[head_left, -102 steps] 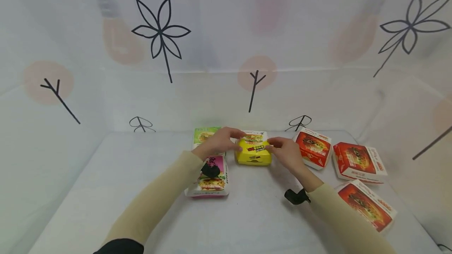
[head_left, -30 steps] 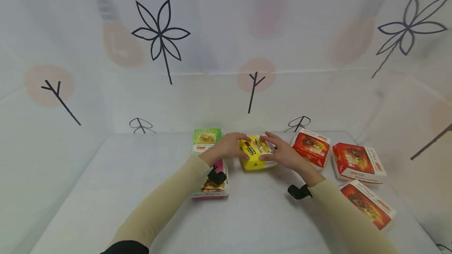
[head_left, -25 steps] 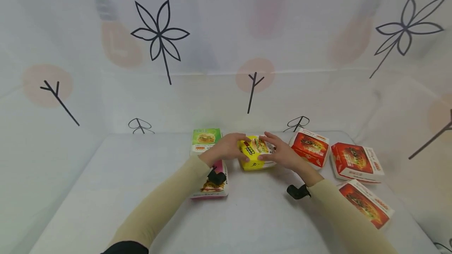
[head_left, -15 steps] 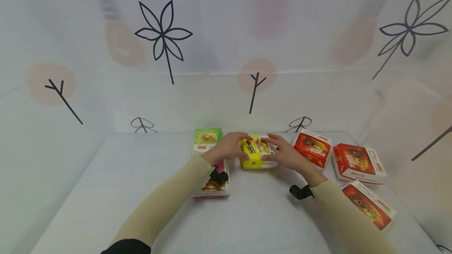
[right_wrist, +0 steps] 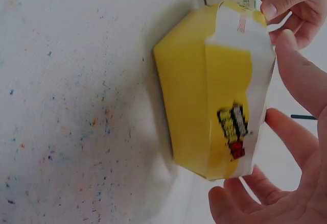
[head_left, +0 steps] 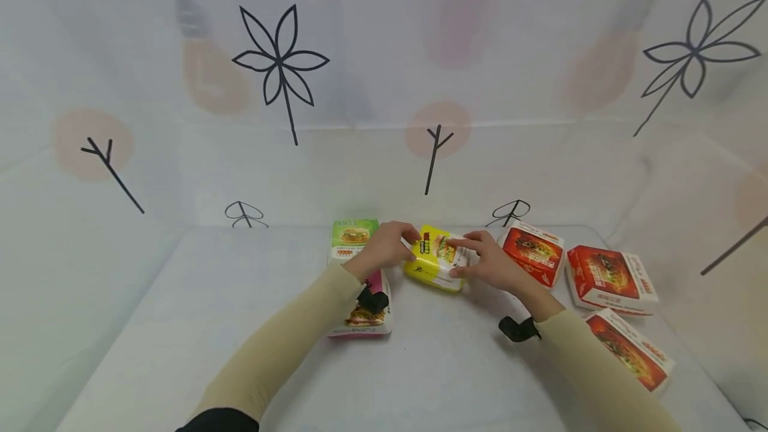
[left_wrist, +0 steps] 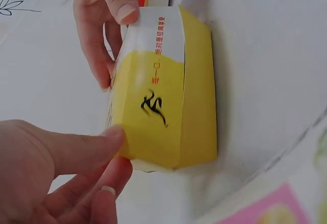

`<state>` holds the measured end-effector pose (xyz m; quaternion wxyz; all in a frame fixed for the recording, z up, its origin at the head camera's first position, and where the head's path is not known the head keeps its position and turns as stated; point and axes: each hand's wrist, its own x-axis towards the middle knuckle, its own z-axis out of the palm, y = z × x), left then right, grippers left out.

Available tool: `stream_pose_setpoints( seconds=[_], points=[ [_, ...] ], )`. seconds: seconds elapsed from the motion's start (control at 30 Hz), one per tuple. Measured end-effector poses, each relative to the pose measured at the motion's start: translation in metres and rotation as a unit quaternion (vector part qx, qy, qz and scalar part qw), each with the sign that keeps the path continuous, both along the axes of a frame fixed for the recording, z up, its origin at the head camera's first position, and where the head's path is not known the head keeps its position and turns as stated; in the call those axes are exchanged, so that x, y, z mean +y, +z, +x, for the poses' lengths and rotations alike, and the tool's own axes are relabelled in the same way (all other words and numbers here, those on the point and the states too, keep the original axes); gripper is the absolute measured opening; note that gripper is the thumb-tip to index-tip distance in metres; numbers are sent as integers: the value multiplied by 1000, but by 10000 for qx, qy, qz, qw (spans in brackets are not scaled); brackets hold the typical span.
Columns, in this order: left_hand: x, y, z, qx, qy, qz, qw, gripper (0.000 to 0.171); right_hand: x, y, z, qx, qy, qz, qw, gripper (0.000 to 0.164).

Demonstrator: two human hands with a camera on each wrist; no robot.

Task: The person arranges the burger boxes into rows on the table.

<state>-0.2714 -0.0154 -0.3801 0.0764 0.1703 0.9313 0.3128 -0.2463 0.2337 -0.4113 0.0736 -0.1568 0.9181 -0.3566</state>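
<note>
A yellow-and-white burger box (head_left: 437,260) sits on the white table between both hands, turned at an angle. My left hand (head_left: 387,247) pinches its left corner; in the left wrist view the thumb (left_wrist: 110,141) lies on the top edge with fingers below. On the opposite end, my right hand (head_left: 493,268) grips with the thumb at the near side and the fingers spread along the far side. In the right wrist view the box's yellow side (right_wrist: 186,96) shows a black-and-red label. Part of the box's left end is hidden by the left hand.
Left of the yellow box, a green burger box (head_left: 354,233) stands behind a pink one (head_left: 367,320), partly covered by the left forearm. Several red burger boxes (head_left: 603,272) lie on the right; the right sleeve covers part of the nearest. A patterned white cloth (head_left: 336,172) rises behind the table.
Over these frames the yellow box has turned clockwise as seen from above, its yellow front swinging to the left. Both hands have shifted round it. The other boxes stay put.
</note>
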Motion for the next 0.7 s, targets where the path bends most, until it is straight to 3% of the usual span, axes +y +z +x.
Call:
stream_pose_setpoints(
  seconds=[0.13, 0.27, 0.5, 0.7],
  points=[
    [-2, -1, -2, 135, 137, 86, 9998, 27, 4, -2, 2, -150, -39, -482, 9987, 57],
    [-4, -3, -3, 35, 231, 163, 9996, 24, 7, -3, 5, -230, -129, -767, 9967, 45],
    [-4, 0, -5, -129, 11, -3, 9999, 34, 5, -4, 5, 15, -162, -550, 9984, 48],
    [-1, 1, -5, -231, -89, -161, 9996, 46, 1, -5, 5, -44, -250, -570, 9981, 53]
  ],
)
